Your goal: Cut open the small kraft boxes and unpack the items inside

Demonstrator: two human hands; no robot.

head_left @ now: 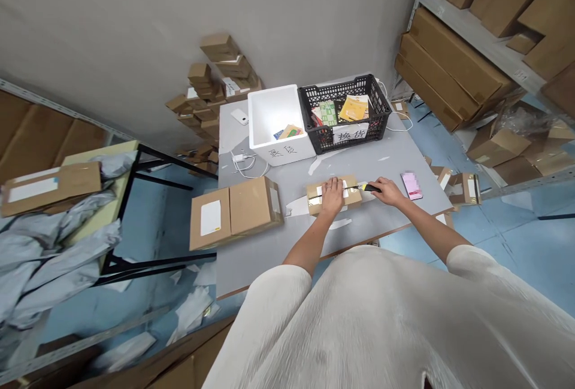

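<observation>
A small taped cardboard box [355, 197] lies on the grey table with white labels on top. My left hand [333, 195] rests on its upper face, fingers stretched toward the far edge. In my right hand [387, 191] is a box cutter [371, 187] with a yellow and black handle. Its blade points left along the top of the box and seems to touch the tape there; the exact contact is too small to make out. A phone [412, 185] with a pink screen lies right of my right hand.
Beyond the box stand a white foam bin [287, 154] and a black plastic crate [320, 139], both holding colourful packets. Larger cardboard boxes [251, 204] sit to the left on the grey table [251, 269]. Stacked boxes [209, 87] line the wall; shelving [485, 24] rises at right.
</observation>
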